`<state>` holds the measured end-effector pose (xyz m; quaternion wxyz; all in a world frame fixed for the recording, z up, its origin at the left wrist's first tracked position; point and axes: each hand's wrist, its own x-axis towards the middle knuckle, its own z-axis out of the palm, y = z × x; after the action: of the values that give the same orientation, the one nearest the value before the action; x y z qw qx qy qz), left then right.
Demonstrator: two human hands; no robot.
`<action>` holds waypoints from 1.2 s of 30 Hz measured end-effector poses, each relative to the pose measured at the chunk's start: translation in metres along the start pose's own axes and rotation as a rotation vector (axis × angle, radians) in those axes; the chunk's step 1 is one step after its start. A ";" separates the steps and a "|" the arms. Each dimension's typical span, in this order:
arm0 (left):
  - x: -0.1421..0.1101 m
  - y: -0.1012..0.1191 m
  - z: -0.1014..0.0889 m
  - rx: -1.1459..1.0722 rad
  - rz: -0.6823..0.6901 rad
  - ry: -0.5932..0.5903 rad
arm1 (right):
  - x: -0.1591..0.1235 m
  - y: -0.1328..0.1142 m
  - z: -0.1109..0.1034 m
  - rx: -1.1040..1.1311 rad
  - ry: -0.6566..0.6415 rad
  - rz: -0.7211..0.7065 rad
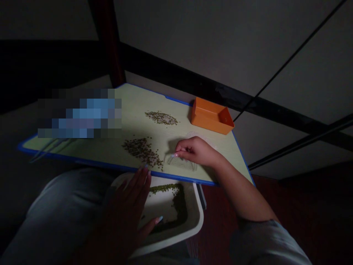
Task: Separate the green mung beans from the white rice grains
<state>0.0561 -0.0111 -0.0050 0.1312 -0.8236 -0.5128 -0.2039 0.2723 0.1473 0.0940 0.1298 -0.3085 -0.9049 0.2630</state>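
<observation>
My right hand [194, 150] is pinched just above the pale table top, thumb and fingertips together. Below its fingertips lies a faint, see-through patterned piece [182, 162]; whether the fingers hold it I cannot tell. To its left is a loose heap of small dark grains [142, 150], like beans or beads. A smaller heap of grains [162, 118] lies farther back. My left hand [135, 198] stretches its fingers flat at the table's near edge, over a white basin [200, 217]. Green grains [180, 204] line the basin's inside.
An orange open box [211, 125] stands at the back right corner of the blue-edged table [132, 97]. A pixelated blue patch [88, 114] covers the left side. Thin pointed tools [45, 149] stick out near the front left edge. A wall runs behind.
</observation>
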 end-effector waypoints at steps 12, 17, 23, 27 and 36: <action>-0.002 -0.006 0.005 0.056 0.046 0.040 | 0.002 0.004 -0.001 -0.178 -0.021 -0.008; -0.002 -0.006 0.005 0.049 0.049 0.048 | 0.002 0.004 -0.001 -0.215 -0.058 0.000; -0.002 -0.005 0.006 0.067 0.045 0.042 | 0.003 0.004 0.000 -0.200 -0.072 -0.013; -0.002 -0.005 0.007 0.033 0.027 0.030 | 0.004 0.003 0.003 -0.191 -0.067 -0.021; 0.000 -0.004 0.007 0.068 0.044 0.050 | 0.004 -0.001 0.007 -0.102 -0.124 -0.067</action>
<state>0.0540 -0.0064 -0.0116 0.1764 -0.8244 -0.4977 -0.2040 0.2656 0.1466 0.0897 0.0666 -0.2673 -0.9333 0.2304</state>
